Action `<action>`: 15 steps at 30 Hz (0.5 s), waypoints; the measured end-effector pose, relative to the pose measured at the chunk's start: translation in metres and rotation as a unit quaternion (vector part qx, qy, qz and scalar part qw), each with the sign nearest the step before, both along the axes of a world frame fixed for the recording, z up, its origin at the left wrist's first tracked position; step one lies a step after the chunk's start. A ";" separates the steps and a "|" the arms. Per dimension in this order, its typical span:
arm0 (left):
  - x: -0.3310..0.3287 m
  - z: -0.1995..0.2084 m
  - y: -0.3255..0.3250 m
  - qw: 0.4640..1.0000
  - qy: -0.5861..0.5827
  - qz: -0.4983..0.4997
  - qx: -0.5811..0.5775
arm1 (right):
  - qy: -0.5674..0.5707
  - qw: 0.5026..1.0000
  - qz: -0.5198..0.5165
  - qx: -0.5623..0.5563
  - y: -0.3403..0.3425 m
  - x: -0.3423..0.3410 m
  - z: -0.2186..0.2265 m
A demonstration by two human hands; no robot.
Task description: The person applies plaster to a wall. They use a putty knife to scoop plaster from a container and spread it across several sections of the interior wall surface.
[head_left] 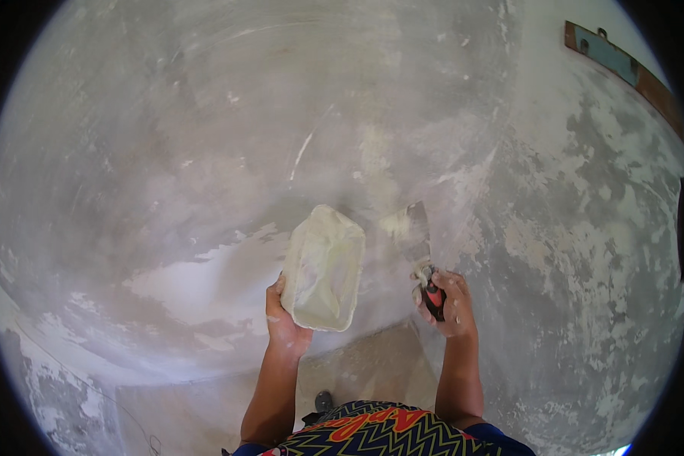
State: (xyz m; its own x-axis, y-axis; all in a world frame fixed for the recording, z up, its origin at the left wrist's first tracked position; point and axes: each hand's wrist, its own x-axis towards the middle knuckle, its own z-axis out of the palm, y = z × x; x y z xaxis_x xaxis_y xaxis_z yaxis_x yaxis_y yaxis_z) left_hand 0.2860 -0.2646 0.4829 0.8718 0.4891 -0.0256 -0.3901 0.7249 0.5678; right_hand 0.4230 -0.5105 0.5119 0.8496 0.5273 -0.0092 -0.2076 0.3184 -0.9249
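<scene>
My left hand (285,323) grips the lower left side of a cream-coloured plastic tub (290,258), tilted so its inside shows. Pale filler paste (323,296) coats the tub's walls and bottom. To the right, my right hand (454,304) is wrapped round the black and red handle of a putty knife (416,237). Its wide metal blade points up, with paste smeared on its left part and around the neck. The blade is close to the grey wall (243,137); whether it touches I cannot tell. Specks of paste stick to my fingers.
The wall ahead has patchy white filler (190,285) and meets another patchy wall (585,304) at a corner on the right. A rusty, blue-grey metal piece (623,64) is fixed high at right. Below lies the floor (357,365), with a thin wire (153,441) at lower left.
</scene>
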 end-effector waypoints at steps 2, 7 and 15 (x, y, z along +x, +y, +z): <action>0.001 -0.002 0.001 1.000 0.000 0.016 0.018 | -0.007 0.998 0.044 -0.033 0.000 -0.001 -0.005; 0.007 0.001 -0.007 0.991 0.019 0.046 0.127 | 0.003 0.998 0.059 -0.027 0.019 0.002 -0.024; 0.010 -0.012 -0.005 0.985 0.032 0.020 0.168 | -0.014 0.998 0.058 -0.029 0.032 0.000 -0.019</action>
